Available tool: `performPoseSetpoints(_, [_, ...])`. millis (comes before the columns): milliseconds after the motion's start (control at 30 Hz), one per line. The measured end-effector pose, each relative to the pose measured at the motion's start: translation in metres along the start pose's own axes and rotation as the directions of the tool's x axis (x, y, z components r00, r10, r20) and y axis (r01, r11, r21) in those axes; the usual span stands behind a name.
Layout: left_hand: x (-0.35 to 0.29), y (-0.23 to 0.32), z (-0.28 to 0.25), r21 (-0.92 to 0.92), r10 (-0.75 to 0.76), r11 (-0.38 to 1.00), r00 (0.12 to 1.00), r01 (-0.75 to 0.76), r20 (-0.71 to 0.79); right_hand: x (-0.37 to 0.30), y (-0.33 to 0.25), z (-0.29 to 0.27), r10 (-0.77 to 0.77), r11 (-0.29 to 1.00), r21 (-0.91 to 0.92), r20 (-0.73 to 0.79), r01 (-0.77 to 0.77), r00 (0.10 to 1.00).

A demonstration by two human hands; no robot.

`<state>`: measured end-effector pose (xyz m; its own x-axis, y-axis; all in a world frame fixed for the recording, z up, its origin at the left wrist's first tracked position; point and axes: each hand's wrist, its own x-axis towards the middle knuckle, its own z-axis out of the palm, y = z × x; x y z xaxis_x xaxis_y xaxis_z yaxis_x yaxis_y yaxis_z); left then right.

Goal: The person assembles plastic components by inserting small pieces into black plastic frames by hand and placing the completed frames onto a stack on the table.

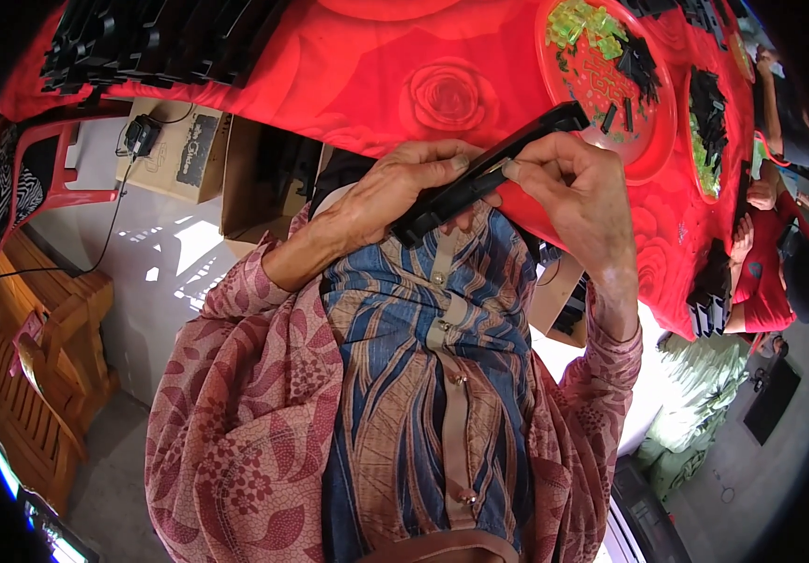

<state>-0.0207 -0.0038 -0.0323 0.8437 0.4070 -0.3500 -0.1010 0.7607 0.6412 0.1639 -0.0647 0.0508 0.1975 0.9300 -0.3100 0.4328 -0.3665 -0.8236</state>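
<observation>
A long black plastic bar-shaped part [415, 225] slants across in front of my body, its far right end above the red cloth. My left hand [381, 199] is wrapped round its lower left half, with the thumb lying along the top. Thumb and fingers of my right hand [584, 183] are pinched together against the middle of the part, beside a slot-like opening. Whatever sits between those fingertips is too small or hidden to name. Close beyond my right hand is a round red tray [656, 167] with clear yellow-green pieces [581, 26] and small black pieces [639, 68].
Red rose-patterned cloth [357, 70] covers the table. Black plastic parts [151, 42] are stacked at far left. A second tray of pieces [707, 131] lies at right, near another person's hand [742, 236]. Cardboard boxes [200, 155] and a red chair [71, 188] stand left.
</observation>
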Motion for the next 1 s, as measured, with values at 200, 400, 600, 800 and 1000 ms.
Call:
performPoseSetpoints(200, [-0.002, 0.000, 0.001, 0.086, -0.002, 0.996, 0.999, -0.001, 0.037, -0.004, 0.002, -0.001, -0.018, 0.992, -0.129, -0.023, 0.015, 1.000])
performPoseSetpoints(400, [0.000, -0.002, 0.002, 0.046, 0.003, 0.999, 1.000, -0.004, 0.013, -0.007, 0.001, 0.003, -0.013, 0.979, -0.202, -0.070, -0.002, 0.997])
performPoseSetpoints(600, [-0.001, 0.008, 0.005, 0.126, -0.010, 0.992, 0.998, 0.002, 0.061, -0.004, 0.002, 0.001, -0.109, 0.972, -0.220, -0.101, 0.085, 0.989])
performPoseSetpoints(800, [-0.001, 0.009, 0.005, 0.264, 0.048, 0.963, 0.997, -0.061, 0.053, -0.005, -0.010, 0.007, -0.128, 0.951, -0.293, -0.086, 0.098, 0.988])
performPoseSetpoints(1000, [-0.001, 0.007, 0.012, 0.522, 0.137, 0.846, 0.991, -0.112, -0.010, -0.013, -0.006, 0.011, -0.248, 0.904, -0.389, -0.141, 0.177, 0.958])
